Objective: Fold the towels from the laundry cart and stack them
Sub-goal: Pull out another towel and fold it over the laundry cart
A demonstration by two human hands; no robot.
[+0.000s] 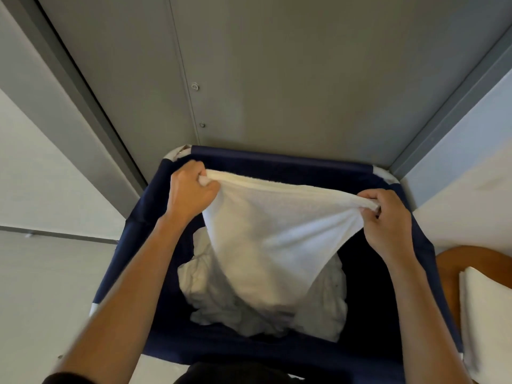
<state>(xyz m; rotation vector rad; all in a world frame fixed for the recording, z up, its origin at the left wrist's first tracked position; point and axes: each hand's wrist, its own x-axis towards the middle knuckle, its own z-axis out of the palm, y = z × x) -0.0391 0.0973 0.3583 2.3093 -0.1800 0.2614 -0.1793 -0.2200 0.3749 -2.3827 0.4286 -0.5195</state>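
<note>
A white towel (266,234) hangs stretched above the dark blue laundry cart (277,157). My left hand (189,189) grips its top left corner. My right hand (386,220) grips the top right corner. The upper hem runs taut between both fists, and the towel's lower part droops down into the cart. Underneath, a crumpled heap of white towels (219,297) lies on the cart's bottom, partly hidden by the held towel.
A grey metal door (277,73) rises right behind the cart. White walls close in on the left and right. At the right edge a folded white towel (487,314) rests on a brown wooden surface (454,261).
</note>
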